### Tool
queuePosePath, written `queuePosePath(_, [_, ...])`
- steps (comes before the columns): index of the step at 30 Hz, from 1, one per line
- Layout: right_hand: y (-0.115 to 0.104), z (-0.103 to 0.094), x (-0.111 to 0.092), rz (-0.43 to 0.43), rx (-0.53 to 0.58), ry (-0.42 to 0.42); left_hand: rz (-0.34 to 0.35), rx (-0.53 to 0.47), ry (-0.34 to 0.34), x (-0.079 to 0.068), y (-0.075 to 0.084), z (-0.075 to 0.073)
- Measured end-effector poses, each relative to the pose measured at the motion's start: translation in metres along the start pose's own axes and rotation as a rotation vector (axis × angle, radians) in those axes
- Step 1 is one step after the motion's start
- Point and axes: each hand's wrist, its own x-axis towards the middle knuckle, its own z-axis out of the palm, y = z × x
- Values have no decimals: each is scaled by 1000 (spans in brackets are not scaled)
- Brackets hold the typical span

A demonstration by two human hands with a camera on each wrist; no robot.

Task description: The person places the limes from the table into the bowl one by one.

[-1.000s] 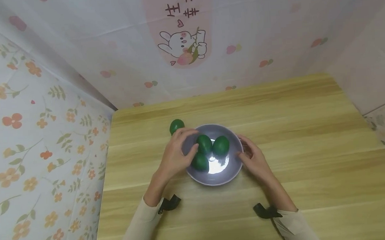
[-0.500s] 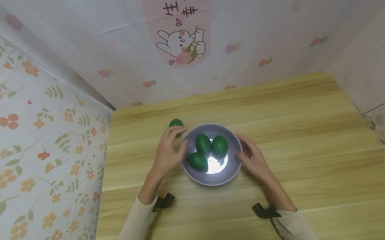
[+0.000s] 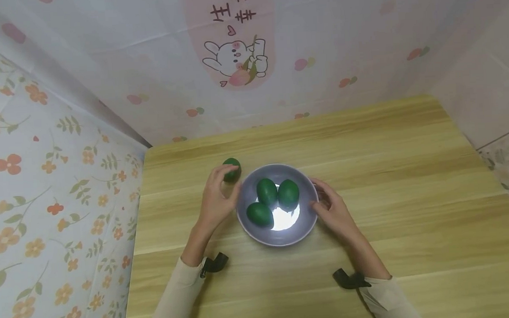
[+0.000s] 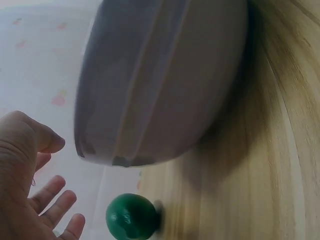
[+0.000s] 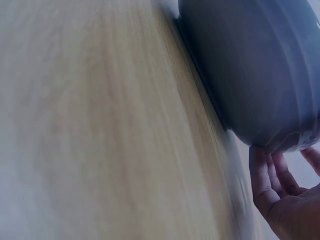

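Observation:
A greyish-purple bowl (image 3: 279, 238) stands on the table, with three glossy, dark green egg-shaped objects (image 3: 267, 191) inside. One more green egg-shaped object (image 3: 232, 170) lies on the table just beyond the bowl's left side. My left hand (image 3: 215, 198) is beside it, fingers reaching over its near side and thumb close to the bowl's rim. In the left wrist view that green object (image 4: 131, 217) sits apart from the spread fingers (image 4: 59, 207). My right hand (image 3: 334, 210) holds the bowl's right side, thumb at the rim and fingers (image 5: 260, 172) against the outer wall.
The wooden table (image 3: 391, 172) reaches back to a white cloth (image 3: 317, 28) with a rabbit print. A floral cloth (image 3: 60, 205) hangs along the left side. Dark straps (image 3: 216, 263) with short protruding pieces are on both wrists.
My left hand has moved left out of the bowl toward the green object outside it. All three green objects in the bowl stay there. My right hand keeps its place at the bowl.

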Motion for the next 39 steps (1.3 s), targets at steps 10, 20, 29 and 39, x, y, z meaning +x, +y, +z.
queuePosePath(10, [-1, -3, -2, -3, -37, -2, -41, 30, -10, 7, -12, 5])
queuePosePath(20, [-2, -5, -3, -10, -21, -3, -75, 42, -7, 16, -18, 7])
queuePosePath(29, [-2, -4, -3, 5, -3, -10, -67, 77, -42, 23, -31, 11])
queuePosePath(39, [-3, -2, 0, -7, 16, -24, -91, 134, -93, 31, -46, 14])
